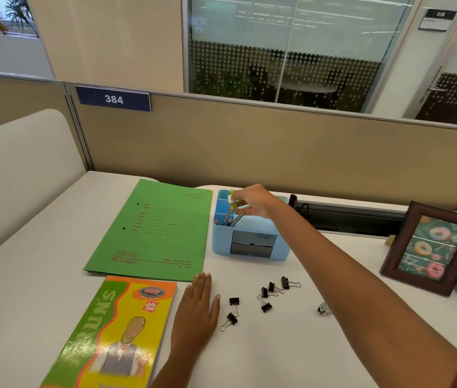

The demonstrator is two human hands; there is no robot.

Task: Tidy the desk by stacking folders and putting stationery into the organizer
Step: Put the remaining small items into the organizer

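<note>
Head view: your right hand (252, 201) pinches what looks like a yellow-green pen (232, 201) over the blue organizer (249, 242), on its left side. Your left hand (196, 309) lies flat on the surface (277, 345), fingers straight. The green folder (154, 231) is at the organizer's 9 o'clock, with binder clips (266, 307) loose at its 6.

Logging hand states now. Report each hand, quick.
Left hand: open, flat on the desk.
Right hand: holding pens at the blue organizer.
</note>
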